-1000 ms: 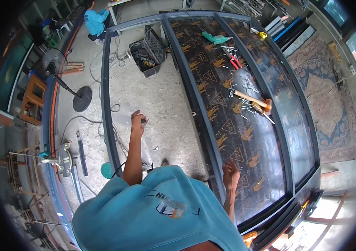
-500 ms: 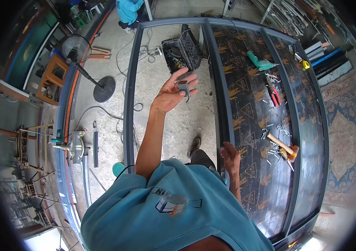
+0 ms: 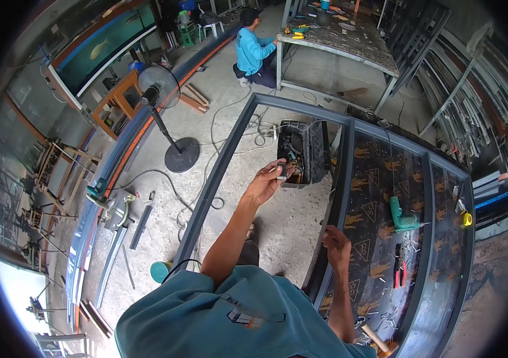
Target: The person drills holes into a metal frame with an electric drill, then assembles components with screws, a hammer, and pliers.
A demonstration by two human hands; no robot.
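My left hand [image 3: 269, 181] is closed on a small dark grey boxy piece [image 3: 281, 171], pinched between thumb and fingers; its exact kind does not show. In the view it is over the frame's gap, just short of the black toolbox [image 3: 303, 156] on the floor. My right hand [image 3: 337, 246] hangs beside the middle bar of the grey metal frame [image 3: 339, 179], fingers loosely bent and apart, with nothing in them. To its right, a green power drill [image 3: 405, 216], red-handled pliers [image 3: 399, 271] and a wooden-handled mallet [image 3: 376, 340] lie on the dark printed panel [image 3: 364, 206].
A standing fan [image 3: 182, 155] and a miter saw [image 3: 117, 212] are on the left, with cables across the floor. Another person [image 3: 254, 52] crouches near a workbench [image 3: 349, 39] at the back. A yellow tape measure [image 3: 466, 219] lies far right.
The view has swung up and leftward, bringing in the workbench and more of the other person. My left hand's spread fingers have folded around the grey piece. My right hand stays by the bar.
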